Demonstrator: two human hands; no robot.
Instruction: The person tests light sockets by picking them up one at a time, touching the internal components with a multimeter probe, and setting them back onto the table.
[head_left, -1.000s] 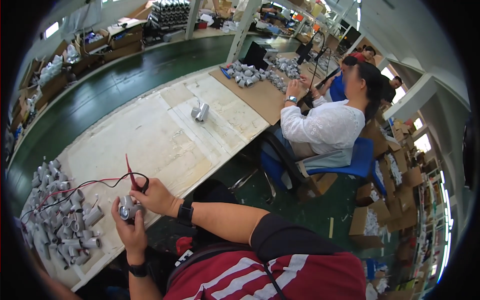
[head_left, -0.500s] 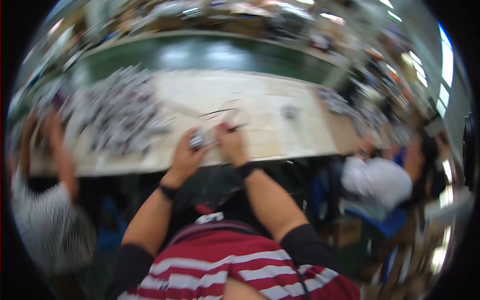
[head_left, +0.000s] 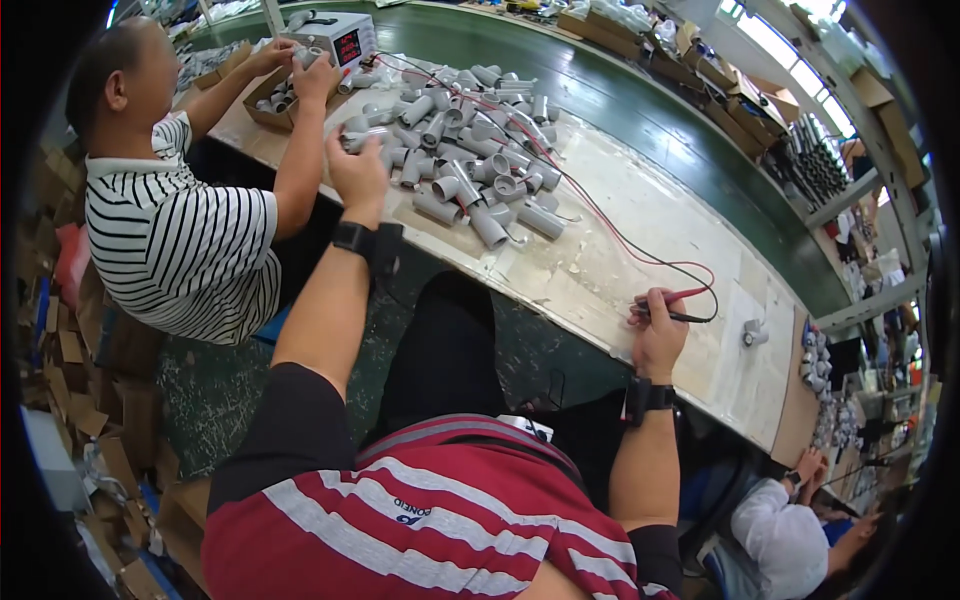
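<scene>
At the near left edge of a heap of grey tubular parts (head_left: 490, 165), my left hand (head_left: 358, 178) is closed around one grey tubular part (head_left: 362, 140). Its fingers partly cover that part. Over the table's near edge, to the right, my right hand (head_left: 657, 340) grips a pair of test probes, one red (head_left: 686, 294) and one black (head_left: 688, 318). Their tips are hard to make out beside the fingers. Red and black leads (head_left: 590, 205) run from the probes across the table, past the heap, to a white meter box (head_left: 325, 42) with a red display.
A co-worker in a striped shirt (head_left: 190, 215) handles parts over a cardboard box (head_left: 270, 112) at the left. One grey part (head_left: 755, 332) lies alone at the right. Another person in white (head_left: 782, 525) sits at lower right. A green surface (head_left: 600, 85) runs behind the table (head_left: 690, 240).
The view has swung left. My hands, close together before with a grey part in the left, are now far apart: the left at the heap, the right still near the table's edge with the probes.
</scene>
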